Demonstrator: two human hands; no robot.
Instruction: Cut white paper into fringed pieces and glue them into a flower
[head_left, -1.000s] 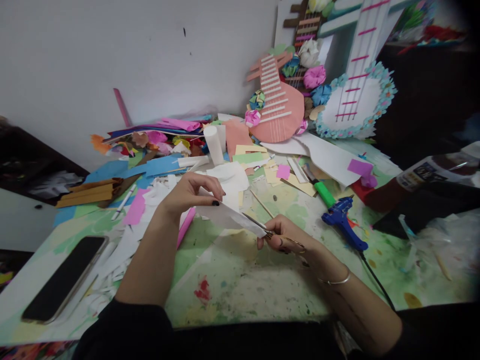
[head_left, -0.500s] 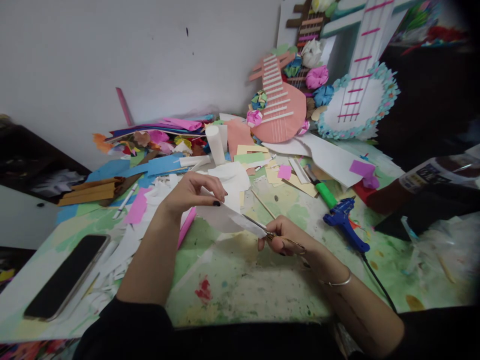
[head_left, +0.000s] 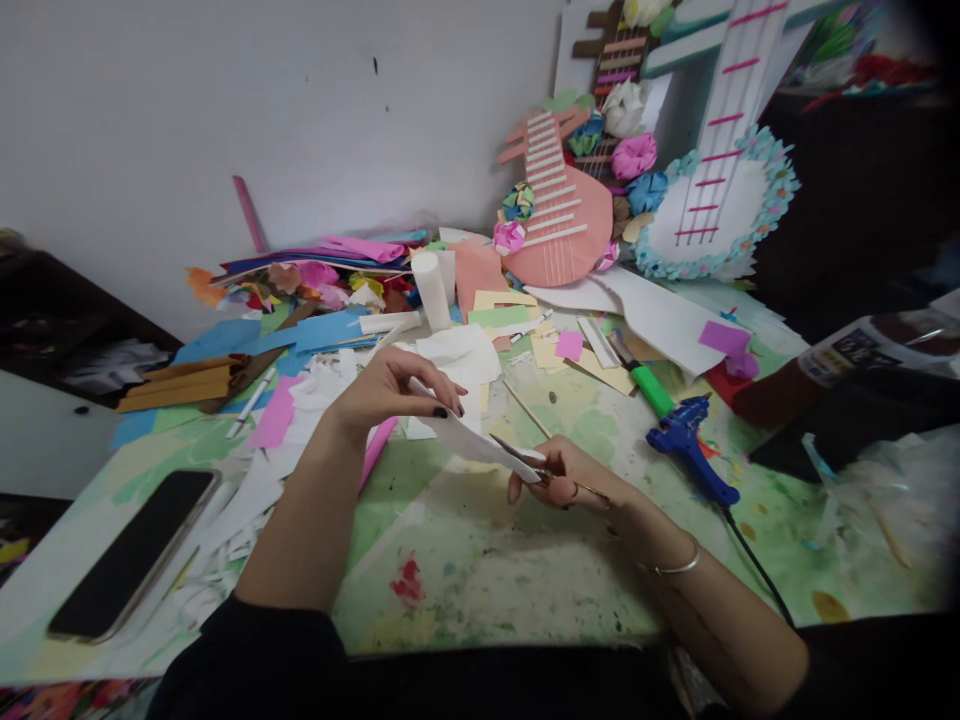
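Note:
Pinched between the thumb and fingers of my left hand (head_left: 394, 390) is a strip of white paper (head_left: 476, 443), tilted down toward the right. My right hand (head_left: 559, 472) is closed around a pair of scissors (head_left: 517, 452), whose blades point left along the paper's right end. The finger loops are partly hidden by the fingers. Below both hands lies the paint-stained green table (head_left: 487, 560). Beyond the scissors a thin wooden stick (head_left: 527, 408) rests on it, and a pink paper roll (head_left: 377, 450) shows beside my left wrist.
A blue glue gun (head_left: 686, 440) with its cord lies at the right, near a large bottle (head_left: 862, 350). A phone (head_left: 135, 555) and white paper scraps (head_left: 300, 420) are at the left. Paper instruments (head_left: 559, 225) lean at the back beside a white roll (head_left: 431, 290).
The white paper has turned more edge-on and narrower to view. My left hand has shifted slightly right, and the scissors' blades look a little wider apart.

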